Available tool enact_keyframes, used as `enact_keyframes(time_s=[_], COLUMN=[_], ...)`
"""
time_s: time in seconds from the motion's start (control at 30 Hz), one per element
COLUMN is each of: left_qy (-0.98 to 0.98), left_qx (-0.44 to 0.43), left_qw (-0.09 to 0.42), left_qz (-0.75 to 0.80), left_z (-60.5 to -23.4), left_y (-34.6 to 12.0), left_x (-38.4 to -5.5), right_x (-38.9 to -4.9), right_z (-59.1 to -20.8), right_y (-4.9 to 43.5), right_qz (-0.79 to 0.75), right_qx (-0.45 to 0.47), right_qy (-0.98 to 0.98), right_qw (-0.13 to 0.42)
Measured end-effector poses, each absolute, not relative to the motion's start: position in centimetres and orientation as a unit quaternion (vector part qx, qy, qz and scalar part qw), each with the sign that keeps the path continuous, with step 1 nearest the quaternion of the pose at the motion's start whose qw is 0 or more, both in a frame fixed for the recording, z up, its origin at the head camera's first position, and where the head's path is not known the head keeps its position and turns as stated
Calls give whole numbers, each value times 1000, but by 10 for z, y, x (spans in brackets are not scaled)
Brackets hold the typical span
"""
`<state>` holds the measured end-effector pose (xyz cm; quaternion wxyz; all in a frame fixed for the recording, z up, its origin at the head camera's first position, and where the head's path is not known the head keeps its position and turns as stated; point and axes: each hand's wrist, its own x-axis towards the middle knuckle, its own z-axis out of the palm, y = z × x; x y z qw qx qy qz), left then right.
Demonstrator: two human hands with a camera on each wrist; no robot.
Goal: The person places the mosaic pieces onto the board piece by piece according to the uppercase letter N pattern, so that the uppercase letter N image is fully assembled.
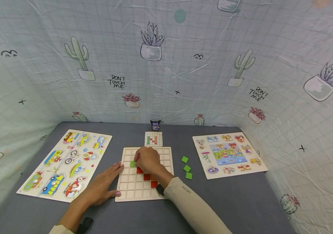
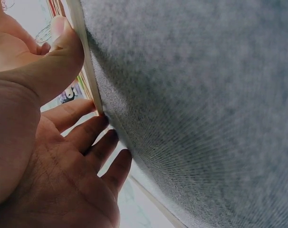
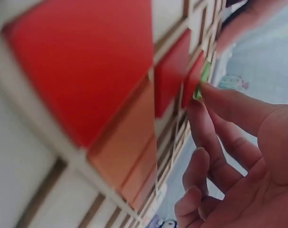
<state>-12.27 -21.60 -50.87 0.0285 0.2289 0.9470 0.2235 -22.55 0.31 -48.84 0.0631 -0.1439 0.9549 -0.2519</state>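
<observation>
A wooden grid board [image 1: 129, 187] lies in the middle of the table, with a diagonal of red square tiles [image 1: 146, 177] set in its cells. My right hand [image 1: 149, 160] reaches over the board's upper part and pinches a green square tile [image 3: 204, 78] between thumb and fingertips at a cell by the upper end of the red row. The palm hides some cells. On the board's left edge, the spread left hand [image 1: 103, 185] rests its fingertips and thumb, fingers nearly straight.
Three loose green tiles [image 1: 187, 168] lie right of the board. Behind it are a small pattern card [image 1: 153, 139] and a purple-black figurine [image 1: 155, 125]. A vehicle puzzle board [image 1: 96, 159] lies at left, another picture puzzle [image 1: 228, 155] at right. A printed cloth [image 1: 166, 74] hangs behind.
</observation>
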Motion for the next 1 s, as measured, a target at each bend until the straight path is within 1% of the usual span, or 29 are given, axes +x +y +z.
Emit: enact_keyframes(time_s=[0.27, 0.6, 0.8, 0.93, 1.0], left_qy=[948, 949, 949, 949, 948], left_qx=[225, 218, 215, 214, 215], left_qw=[32, 41, 48, 52, 53], left_qz=[225, 223, 224, 226, 227], left_z=[-507, -507, -506, -507, -507], left_y=[-215, -215, -216, -216, -216], left_x=[-123, -123, -123, -123, -124], right_x=[-219, -216, -215, -215, -215], right_z=[-480, -484, -486, -487, -487], right_y=[33, 98, 139, 165, 176], right_qz=[-311, -391, -377, -347, -326], right_qx=[-148, -138, -112, -83, -59], right_qy=[935, 910, 919, 934, 943], right_qw=[82, 24, -13, -22, -17])
